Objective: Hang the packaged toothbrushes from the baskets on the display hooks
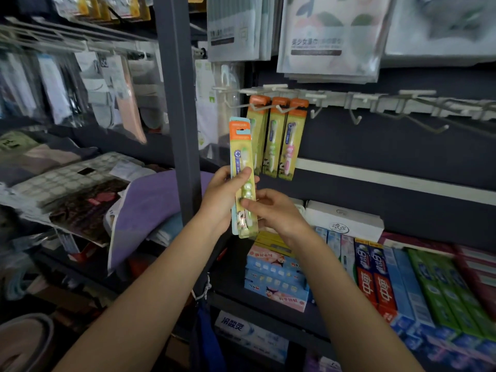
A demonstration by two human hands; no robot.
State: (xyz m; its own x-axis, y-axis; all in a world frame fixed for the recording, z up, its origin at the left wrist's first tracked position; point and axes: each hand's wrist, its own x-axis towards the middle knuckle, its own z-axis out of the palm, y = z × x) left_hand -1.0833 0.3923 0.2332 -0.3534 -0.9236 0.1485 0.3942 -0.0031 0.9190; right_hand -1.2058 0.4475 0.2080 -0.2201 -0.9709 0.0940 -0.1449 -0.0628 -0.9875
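Observation:
I hold a small stack of packaged toothbrushes [242, 159] upright in front of the dark display panel. My left hand [225, 194] grips the stack around its middle from the left. My right hand [271, 210] pinches the lower part of the front pack, a yellow card with an orange top and a green brush. Just behind and to the right, three similar packs [276, 138] hang on white display hooks [257, 107]. Further hooks [355, 118] on the same rail to the right stand bare. No basket is in view.
A grey upright post [179, 103] stands just left of my hands. Wet-wipe packs [330, 36] hang above the rail. Toothpaste boxes [375, 280] fill the shelf below at right. Towels and folded cloth [150, 205] lie on the left shelves.

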